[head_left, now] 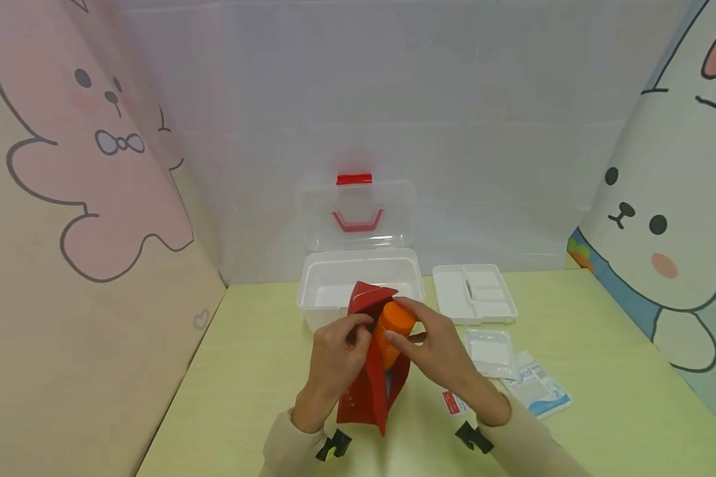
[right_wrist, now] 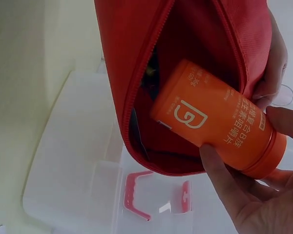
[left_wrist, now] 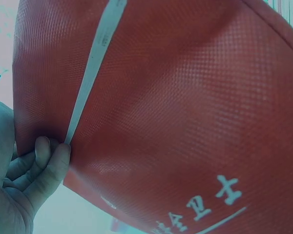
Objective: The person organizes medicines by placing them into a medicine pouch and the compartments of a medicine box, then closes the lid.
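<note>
While the left hand (head_left: pixel 334 358) is pinching the red pouch (head_left: pixel 370 377) open, the right hand (head_left: pixel 435 354) is gripping the orange bottle (right_wrist: pixel 219 129) half inside its mouth, so the next move probably needs a straight, steady motion along the opening.

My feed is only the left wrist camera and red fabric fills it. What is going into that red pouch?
Observer: An orange cylindrical bottle, bottom end first; the right hand grips its cap end.
Operator: Is the pouch open wide enough?
Observer: The red fabric zip pouch gapes at its zip, and the left hand pinches one edge.
Operator: What is beyond it on the table?
Observer: An open clear plastic box with a red latch, with a white divided plastic tray beside it.
</note>
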`<state>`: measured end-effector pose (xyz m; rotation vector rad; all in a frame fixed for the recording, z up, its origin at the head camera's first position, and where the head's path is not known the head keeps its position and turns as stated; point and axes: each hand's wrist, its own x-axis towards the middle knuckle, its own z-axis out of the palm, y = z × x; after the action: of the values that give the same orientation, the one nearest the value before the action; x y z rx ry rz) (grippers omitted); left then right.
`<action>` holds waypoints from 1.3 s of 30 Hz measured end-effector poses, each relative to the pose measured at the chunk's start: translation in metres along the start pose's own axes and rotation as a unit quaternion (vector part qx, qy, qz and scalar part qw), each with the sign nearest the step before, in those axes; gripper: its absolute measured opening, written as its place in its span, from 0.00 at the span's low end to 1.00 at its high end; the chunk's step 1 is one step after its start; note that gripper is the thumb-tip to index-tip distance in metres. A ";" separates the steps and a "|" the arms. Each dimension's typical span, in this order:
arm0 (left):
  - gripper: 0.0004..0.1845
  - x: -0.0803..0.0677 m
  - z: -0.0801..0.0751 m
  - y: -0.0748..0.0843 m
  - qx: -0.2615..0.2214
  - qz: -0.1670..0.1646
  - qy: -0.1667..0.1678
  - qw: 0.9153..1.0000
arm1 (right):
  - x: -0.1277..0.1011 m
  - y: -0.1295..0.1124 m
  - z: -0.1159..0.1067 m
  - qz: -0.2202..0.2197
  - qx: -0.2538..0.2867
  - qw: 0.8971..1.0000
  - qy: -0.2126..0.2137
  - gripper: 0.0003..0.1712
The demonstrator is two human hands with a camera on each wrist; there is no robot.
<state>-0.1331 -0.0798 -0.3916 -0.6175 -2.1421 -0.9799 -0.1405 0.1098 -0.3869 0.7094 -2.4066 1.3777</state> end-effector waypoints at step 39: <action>0.09 -0.001 0.011 -0.001 0.001 0.057 -0.003 0.998 | 0.002 0.011 0.049 0.092 0.054 0.992 0.065 0.12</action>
<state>-0.1373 -0.0721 -0.3982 -0.7333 -2.0883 -0.9152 -0.1482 0.0719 -0.4191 0.4153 -2.3592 1.5835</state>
